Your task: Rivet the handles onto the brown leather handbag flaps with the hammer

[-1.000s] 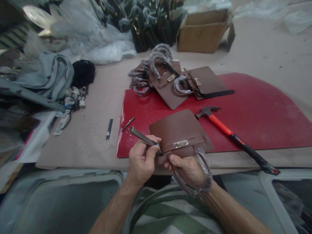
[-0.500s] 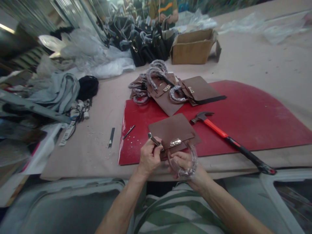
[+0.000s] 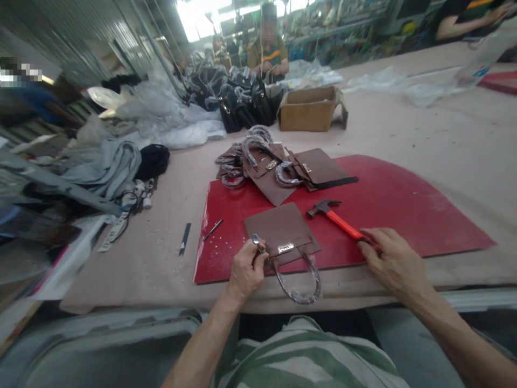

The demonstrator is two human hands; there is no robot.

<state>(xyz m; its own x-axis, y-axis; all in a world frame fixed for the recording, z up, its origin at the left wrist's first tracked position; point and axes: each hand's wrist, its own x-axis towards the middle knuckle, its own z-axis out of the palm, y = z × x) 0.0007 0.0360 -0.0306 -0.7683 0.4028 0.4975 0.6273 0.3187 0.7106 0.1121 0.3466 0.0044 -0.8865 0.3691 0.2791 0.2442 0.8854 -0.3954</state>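
A brown leather bag flap [image 3: 278, 229] with a metal clasp lies on the red mat [image 3: 404, 205]; its plastic-wrapped handle [image 3: 301, 280] hangs over the table's near edge. My left hand [image 3: 246, 269] is closed on a metal punch [image 3: 257, 241] held upright against the flap's left corner. To the right, my right hand [image 3: 393, 261] closes around the handle of the orange-and-black hammer [image 3: 337, 218], whose head rests on the mat beside the flap.
A pile of brown flaps with wrapped handles [image 3: 274, 164] lies at the mat's far edge. A cardboard box [image 3: 309, 110], black bags [image 3: 238, 105] and plastic wrap sit behind. Small tools [image 3: 184, 238] lie left of the mat. A person [image 3: 269, 51] works at the far end.
My right hand let go of the bag handle and moved right onto the hammer's handle. The left hand stood the punch upright. The view tilted up.
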